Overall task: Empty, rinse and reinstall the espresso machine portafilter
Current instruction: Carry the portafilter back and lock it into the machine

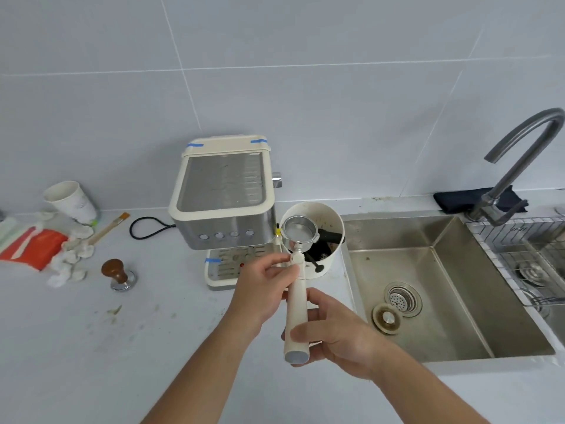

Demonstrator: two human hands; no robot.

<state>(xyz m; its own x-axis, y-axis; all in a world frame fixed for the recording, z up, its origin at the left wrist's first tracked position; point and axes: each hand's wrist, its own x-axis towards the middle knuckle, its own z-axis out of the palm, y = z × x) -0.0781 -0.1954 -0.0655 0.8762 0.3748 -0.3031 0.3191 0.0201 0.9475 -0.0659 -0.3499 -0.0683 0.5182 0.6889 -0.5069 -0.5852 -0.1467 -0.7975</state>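
I hold the portafilter [298, 289] in both hands above the counter, its cream handle pointing toward me. Its steel basket looks bare inside and sits over the rim of the white knock box [331, 215], which holds dark grounds. My left hand [263, 289] pinches the handle's upper end near the basket neck. My right hand [333, 332] grips the handle's lower end. The cream and steel espresso machine [224, 206] stands just left of the knock box, with its drip tray [214, 272] in front.
A steel sink [428, 286] with strainer and loose plug lies to the right, under a grey faucet [519, 160]; a wire rack [526, 246] is beyond it. On the left counter are a wooden tamper [117, 275], brush [108, 228], paper cup [72, 201], red packet [38, 247] and crumpled tissues.
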